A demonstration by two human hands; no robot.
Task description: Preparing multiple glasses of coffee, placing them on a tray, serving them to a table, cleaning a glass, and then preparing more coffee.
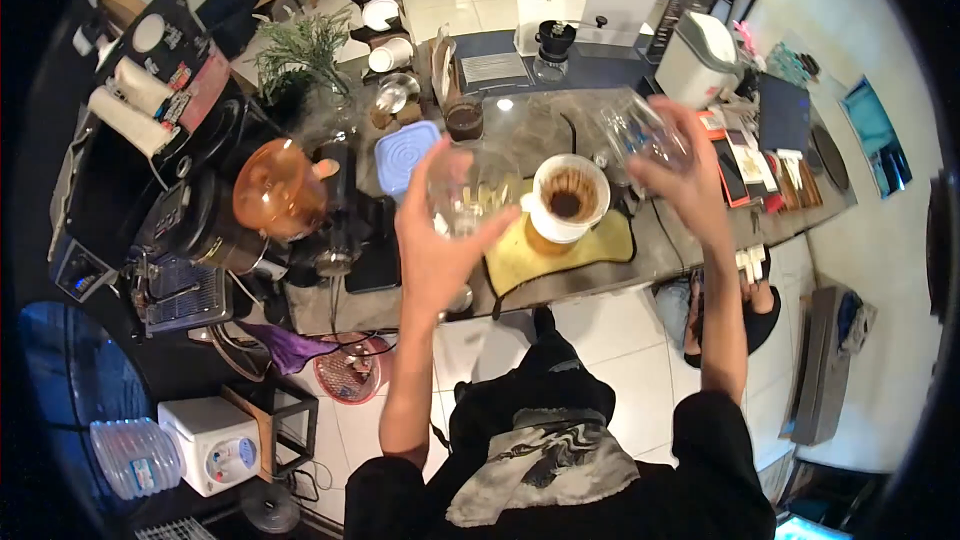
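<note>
In my left hand (439, 232) is a clear glass vessel (474, 184), blurred, with thumb and fingers around it. My right hand (686, 176) grips a clear drinking glass (637, 127), tilted over the counter. Between the hands stands a white pour-over dripper (538, 221) with its handle to the left. Wet brown coffee grounds (566, 202) coat its inside. What the dripper rests on is mostly hidden. A yellow cloth (517, 266) with a dark edge lies beneath it. Beyond my left hand are a blue plastic lid (405, 154) and a glass of dark contents (464, 120).
An orange translucent bowl-shaped piece (277, 191) and an espresso machine (184, 292) stand left. At the back is a hand coffee grinder (553, 52); a grey-and-white bin (697, 60) is at right. Phones and cards lie by the right edge. Another person (757, 315) sits below the counter.
</note>
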